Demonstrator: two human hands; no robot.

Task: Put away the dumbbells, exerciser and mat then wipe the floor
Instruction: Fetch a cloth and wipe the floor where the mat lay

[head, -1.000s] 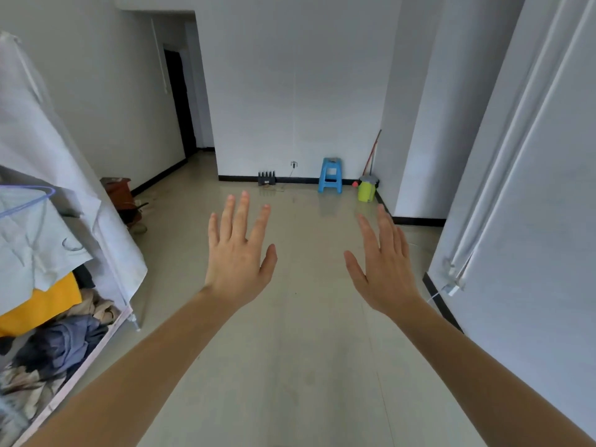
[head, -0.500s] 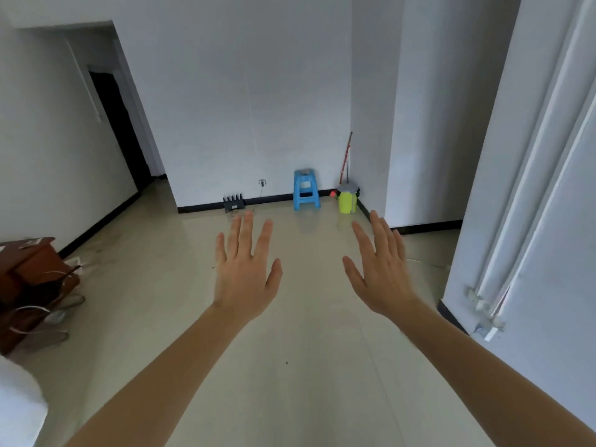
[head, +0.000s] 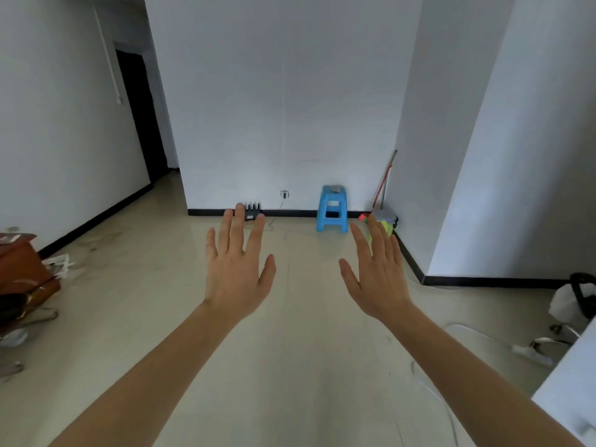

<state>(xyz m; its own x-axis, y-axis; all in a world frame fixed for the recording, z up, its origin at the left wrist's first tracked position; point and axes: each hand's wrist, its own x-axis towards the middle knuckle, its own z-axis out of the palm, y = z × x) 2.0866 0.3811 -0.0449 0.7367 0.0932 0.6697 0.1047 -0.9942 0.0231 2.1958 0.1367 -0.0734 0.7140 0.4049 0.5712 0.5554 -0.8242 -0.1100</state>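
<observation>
My left hand and my right hand are stretched out in front of me over the pale tiled floor, backs up, fingers straight and spread, holding nothing. A long-handled mop or broom leans in the far right corner above a yellow-green bucket. I see no dumbbells, exerciser or mat in this view.
A blue plastic stool stands against the far wall, with a small black device to its left. A brown cabinet with clutter sits at the left edge. A white bag and cables lie at right. A dark doorway opens at back left.
My view has swung to the right: the clothes rack at left has gone out of sight, and the bag and cables at right have come in. Both hands stay spread and empty.
</observation>
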